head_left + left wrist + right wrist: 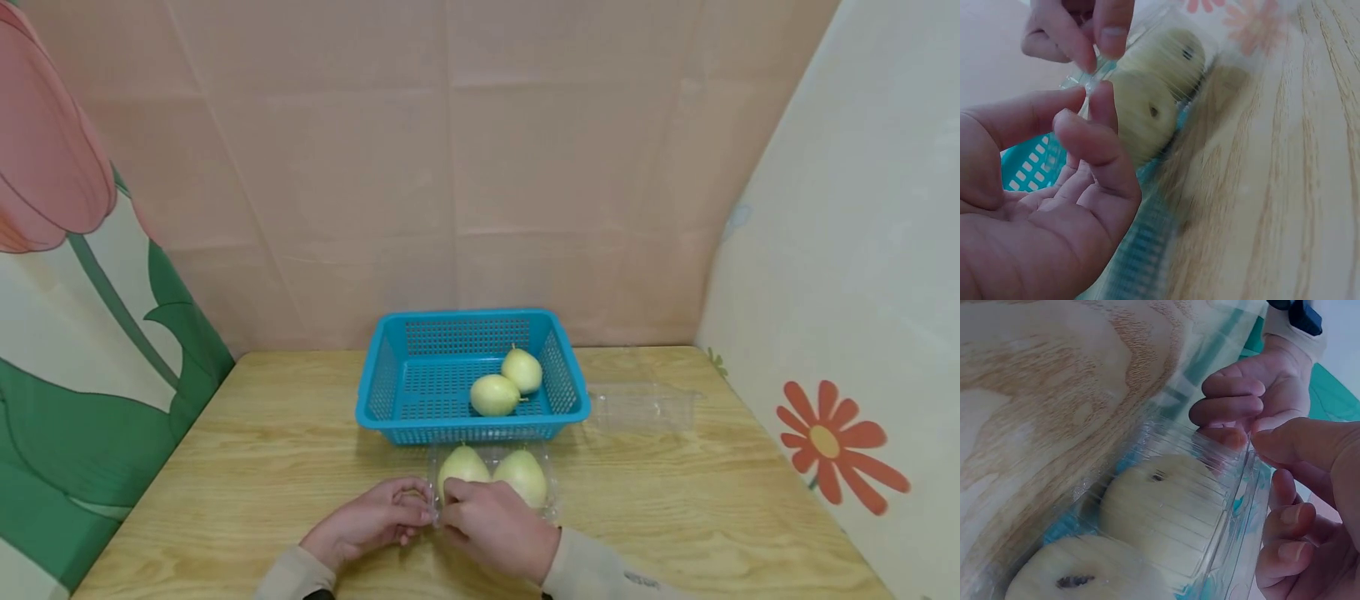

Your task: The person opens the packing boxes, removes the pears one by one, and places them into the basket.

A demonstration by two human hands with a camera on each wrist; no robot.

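Note:
A clear plastic fruit box [551,492] lies on the table in front of the basket. Two pale green pears sit in it side by side, a left pear [462,465] and a right pear [522,479]. My left hand [382,515] pinches the box's edge at its near left corner between thumb and forefinger. Close beside it, my right hand [498,527] reaches over the front of the box and pinches the same edge. In the right wrist view the ribbed plastic wall [1204,506] stands between the pears and my fingers. My right hand partly hides the left pear in the head view.
Behind the box stands a blue plastic basket [472,432] with two more pears, one upright pear [521,371] and one pear on its side [494,395]. Another clear plastic container [645,408] lies right of the basket. A pink cloth [450,183] hangs behind the wooden table [285,450].

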